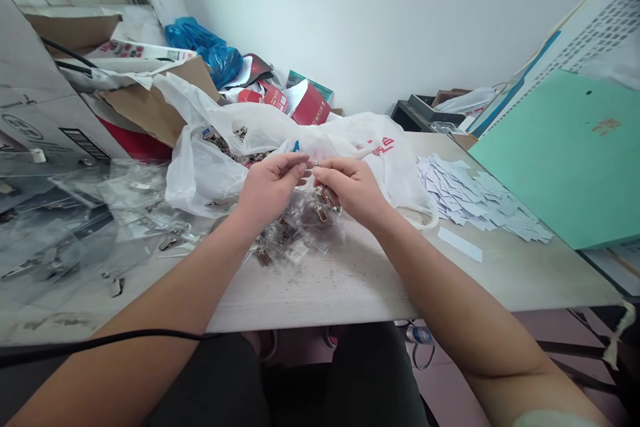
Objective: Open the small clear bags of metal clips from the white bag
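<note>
My left hand (pixel 273 188) and my right hand (pixel 350 190) meet at the fingertips above the table. Both pinch a small metal piece (pixel 314 164), partly hidden by my fingers. Just below my right hand lies a heap of small clear plastic packets (pixel 300 233) holding metal fittings. Behind my hands, a white plastic bag (pixel 295 140) with red print lies slumped open, with more metal pieces inside. Flattened clear plastic sheets (pixel 115 213) spread to my left.
Cut white paper slips (pixel 465 197) lie on the right of the pale table (pixel 360 287), beside a green board (pixel 565 160). Metal specks dot the tabletop. Cardboard boxes (pixel 45 93), a blue plastic bag (pixel 200 47) and red packaging (pixel 310 103) crowd the back. A black cable (pixel 100 340) crosses my left arm.
</note>
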A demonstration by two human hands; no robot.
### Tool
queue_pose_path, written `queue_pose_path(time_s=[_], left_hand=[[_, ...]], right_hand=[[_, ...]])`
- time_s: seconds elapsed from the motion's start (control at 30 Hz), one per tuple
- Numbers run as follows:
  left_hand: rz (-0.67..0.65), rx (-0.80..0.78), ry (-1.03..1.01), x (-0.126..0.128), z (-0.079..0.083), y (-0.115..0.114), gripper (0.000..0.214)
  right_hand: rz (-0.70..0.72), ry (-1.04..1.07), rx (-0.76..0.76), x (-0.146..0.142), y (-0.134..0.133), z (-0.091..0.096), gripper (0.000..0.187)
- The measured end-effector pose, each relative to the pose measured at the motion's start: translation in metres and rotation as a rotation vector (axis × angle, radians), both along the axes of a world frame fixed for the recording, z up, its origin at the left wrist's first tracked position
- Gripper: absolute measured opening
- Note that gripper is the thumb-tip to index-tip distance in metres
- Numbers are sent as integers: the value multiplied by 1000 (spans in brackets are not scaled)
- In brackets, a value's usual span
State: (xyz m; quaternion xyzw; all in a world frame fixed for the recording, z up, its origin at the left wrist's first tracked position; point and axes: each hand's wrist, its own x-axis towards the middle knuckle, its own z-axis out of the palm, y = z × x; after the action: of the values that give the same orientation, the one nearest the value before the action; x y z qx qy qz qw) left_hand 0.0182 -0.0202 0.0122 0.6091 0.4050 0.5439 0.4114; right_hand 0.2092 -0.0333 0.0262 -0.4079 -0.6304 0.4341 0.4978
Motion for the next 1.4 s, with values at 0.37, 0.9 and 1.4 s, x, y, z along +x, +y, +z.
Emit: queue_pose_path(time_s=[0.37,0.9,1.4], left_hand=[[56,333,430,-1,-8,-2,26],[218,647,857,-5,-6,0,49],[251,629,830,-11,-11,8,53]], right_hand=[[92,82,-184,-3,0,3,32],[131,301,-435,-6,4,1,76],[257,309,-391,0,5,-6,53]])
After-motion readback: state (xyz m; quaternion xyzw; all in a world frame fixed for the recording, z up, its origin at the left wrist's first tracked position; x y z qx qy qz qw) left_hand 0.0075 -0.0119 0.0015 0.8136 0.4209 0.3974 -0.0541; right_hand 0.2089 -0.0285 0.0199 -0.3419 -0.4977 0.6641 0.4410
